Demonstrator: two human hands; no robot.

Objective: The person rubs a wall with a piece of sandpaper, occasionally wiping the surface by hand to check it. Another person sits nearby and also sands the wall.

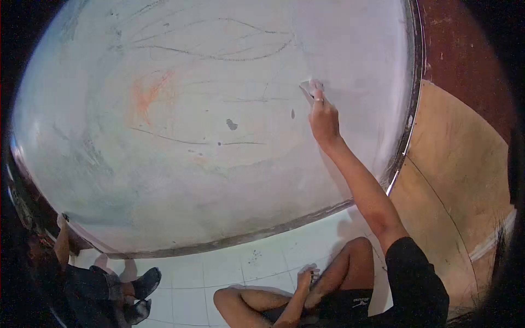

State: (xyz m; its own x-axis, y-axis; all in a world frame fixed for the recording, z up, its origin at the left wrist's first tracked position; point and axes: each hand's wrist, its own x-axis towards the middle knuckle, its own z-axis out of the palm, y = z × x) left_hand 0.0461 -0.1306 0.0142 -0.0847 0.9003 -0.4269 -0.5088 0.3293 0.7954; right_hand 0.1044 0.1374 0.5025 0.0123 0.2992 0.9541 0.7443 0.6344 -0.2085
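Observation:
Up on the wall (pixel 246 186), my right hand (pixel 325 120) is closed around a putty knife (pixel 307 88), its flat blade against the surface. To the right of the blade the wall is smooth and pale; to the left it carries dark scribbled lines, orange smears and grey patches. My left hand (pixel 304 280) rests low by my bent knee, fingers curled around something small that I cannot make out.
A dark trim strip (pixel 262 234) edges the wall. Below lies a white tiled floor (pixel 186 273). At right stands a tan wooden panel (pixel 454 169). Another person's hand (pixel 63 221) touches the wall's lower left, with their dark shoes (pixel 146 281) nearby.

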